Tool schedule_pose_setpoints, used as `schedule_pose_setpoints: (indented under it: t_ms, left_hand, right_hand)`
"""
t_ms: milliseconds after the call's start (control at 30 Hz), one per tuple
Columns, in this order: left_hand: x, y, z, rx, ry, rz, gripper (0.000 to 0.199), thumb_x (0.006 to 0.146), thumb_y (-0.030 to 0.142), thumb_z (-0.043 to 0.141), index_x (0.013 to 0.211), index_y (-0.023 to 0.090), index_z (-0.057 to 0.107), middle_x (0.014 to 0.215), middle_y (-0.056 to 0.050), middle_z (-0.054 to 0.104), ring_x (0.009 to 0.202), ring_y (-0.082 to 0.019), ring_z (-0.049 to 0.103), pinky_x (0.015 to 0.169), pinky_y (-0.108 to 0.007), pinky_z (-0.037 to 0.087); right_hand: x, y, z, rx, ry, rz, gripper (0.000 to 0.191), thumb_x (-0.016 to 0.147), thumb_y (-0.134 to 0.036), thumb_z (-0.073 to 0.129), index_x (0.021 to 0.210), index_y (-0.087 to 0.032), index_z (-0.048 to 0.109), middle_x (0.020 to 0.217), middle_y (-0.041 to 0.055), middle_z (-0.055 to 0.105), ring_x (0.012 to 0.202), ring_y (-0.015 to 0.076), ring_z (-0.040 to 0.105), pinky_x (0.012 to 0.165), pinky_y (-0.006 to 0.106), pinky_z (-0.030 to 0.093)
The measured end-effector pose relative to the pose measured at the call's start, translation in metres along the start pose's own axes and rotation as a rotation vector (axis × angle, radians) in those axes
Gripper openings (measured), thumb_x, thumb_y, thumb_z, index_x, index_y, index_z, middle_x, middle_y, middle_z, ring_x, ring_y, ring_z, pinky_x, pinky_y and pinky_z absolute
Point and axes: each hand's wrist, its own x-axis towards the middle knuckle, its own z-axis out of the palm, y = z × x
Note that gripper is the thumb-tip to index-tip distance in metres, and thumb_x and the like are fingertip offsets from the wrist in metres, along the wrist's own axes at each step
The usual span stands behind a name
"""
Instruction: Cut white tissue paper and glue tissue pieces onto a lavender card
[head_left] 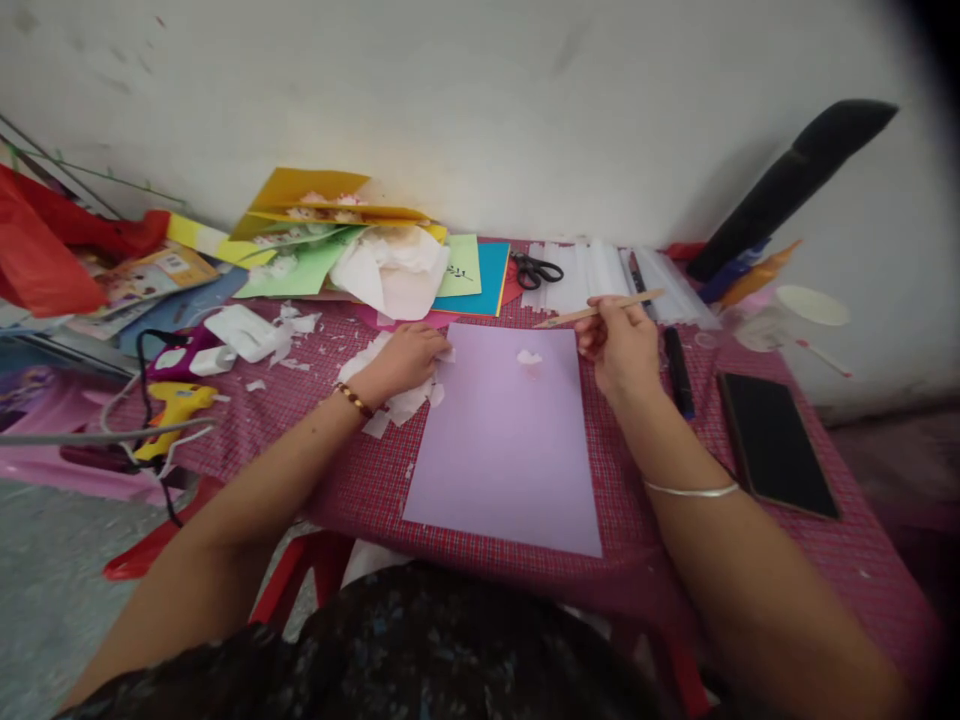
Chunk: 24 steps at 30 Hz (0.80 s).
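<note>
A purple sheet of paper lies flat in front of me, with a small white-pink paper petal shape near its top. My right hand is closed round a flat wooden stick, held sideways above the sheet's upper right corner. At the upper left corner, my left hand has its fingers pinched together, with a small pale paper piece at the fingertips. White paper scraps lie under and beside that hand.
Behind the sheet are colored papers, crumpled white tissue, black-handled scissors and clear plastic sleeves. To the right lie a black marker and a phone. A yellow glue gun and white chargers sit left.
</note>
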Motion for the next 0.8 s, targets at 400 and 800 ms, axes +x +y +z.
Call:
schedule_pose_setpoints:
  t_ms: [400,800]
  left_hand:
    - [0.031,-0.005,-0.010,-0.350,0.285,-0.176,0.009,0.076,0.024,0.062,0.071,0.020,0.069,0.101,-0.009,0.071,0.101,-0.026,0.063,0.098,-0.041,0.046]
    - [0.107,0.101,-0.012,-0.660,0.000,0.040,0.008,0.079,0.016,0.062,0.081,0.019,0.069,0.071,-0.001,0.066,0.065,-0.013,0.057,0.062,-0.026,0.041]
  right_hand:
    - [-0.036,-0.004,-0.030,-0.067,0.005,0.044,0.015,0.084,-0.034,0.069,0.080,-0.019,0.065,0.052,-0.0047,0.066,0.035,0.0062,0.049,0.033,0.017,0.034]
    - [-0.026,0.000,-0.055,-0.084,0.143,-0.071,0.019,0.087,-0.041,0.066,0.083,-0.023,0.061,0.058,-0.0050,0.065,0.037,0.0072,0.048,0.036,0.021,0.036]
